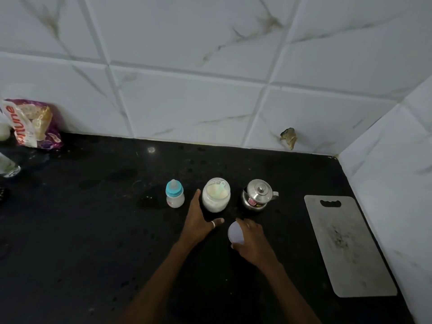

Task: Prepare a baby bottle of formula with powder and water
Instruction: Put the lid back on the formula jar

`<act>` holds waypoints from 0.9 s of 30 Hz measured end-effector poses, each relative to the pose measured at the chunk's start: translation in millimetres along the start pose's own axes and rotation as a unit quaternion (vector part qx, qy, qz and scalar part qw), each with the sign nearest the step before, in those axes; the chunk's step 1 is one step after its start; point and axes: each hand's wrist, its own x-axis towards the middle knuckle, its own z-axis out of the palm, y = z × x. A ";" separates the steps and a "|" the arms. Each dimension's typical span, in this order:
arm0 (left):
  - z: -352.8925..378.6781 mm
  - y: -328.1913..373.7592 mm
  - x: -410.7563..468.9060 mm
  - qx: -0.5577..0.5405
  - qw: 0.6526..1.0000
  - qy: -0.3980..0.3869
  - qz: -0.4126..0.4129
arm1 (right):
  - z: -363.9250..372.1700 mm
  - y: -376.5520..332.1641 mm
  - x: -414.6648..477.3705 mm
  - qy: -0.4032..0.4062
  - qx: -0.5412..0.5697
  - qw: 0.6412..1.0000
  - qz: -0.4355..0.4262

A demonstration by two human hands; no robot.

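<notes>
Two bare arms come in from the bottom edge, and their elbows are cut off there. The right hand (251, 239) is nearest. Its fingers are curled around a round white lid (235, 233), held just above the black counter (93, 242). The hand covers part of the lid, so its far edge is hidden. The left hand (198, 220) is a bit farther in. It is spread wide and holds nothing. Its thumb, with a pale ring, points right, and its fingertips (198, 192) reach up just beside the powder jar (216, 195). Whether they touch the glass is hard to tell.

Next comes a row of three things. The baby bottle (174, 194) stands upright on the left, with its blue collar and teat on. The lower part looks white, but it is too blurry to say if that is milk. The powder jar stands in the middle, open, with pale powder and a small scoop (222, 186) inside. The steel kettle (258, 194) stands on the right with its lid on, so what is in it is hidden.

A grey cutting board (346, 249) lies flat off to the right, well apart from the row.

Far back on the left, a purple food bag (35, 123) leans by the tiled wall (187, 101). A clear glass thing (7, 168) is cut off at the left edge
</notes>
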 end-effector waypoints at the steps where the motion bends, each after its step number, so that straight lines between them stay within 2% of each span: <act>1: 3.3 -0.7 3.6 -0.002 1.000 0.007 0.005 | 0.1 0.5 -0.2 0.004 0.002 1.000 -0.001; 14: 32.7 -2.4 23.1 -0.045 0.992 0.088 0.073 | -7.4 4.4 -12.5 0.127 0.150 0.980 -0.020; 19: 31.8 2.7 24.1 -0.046 0.985 0.116 0.122 | -20.2 -0.3 -19.0 0.162 0.175 0.971 -0.031; 27: 17.9 34.0 13.0 -0.088 0.973 0.150 0.151 | -51.8 -20.5 -28.3 0.216 0.220 0.949 -0.064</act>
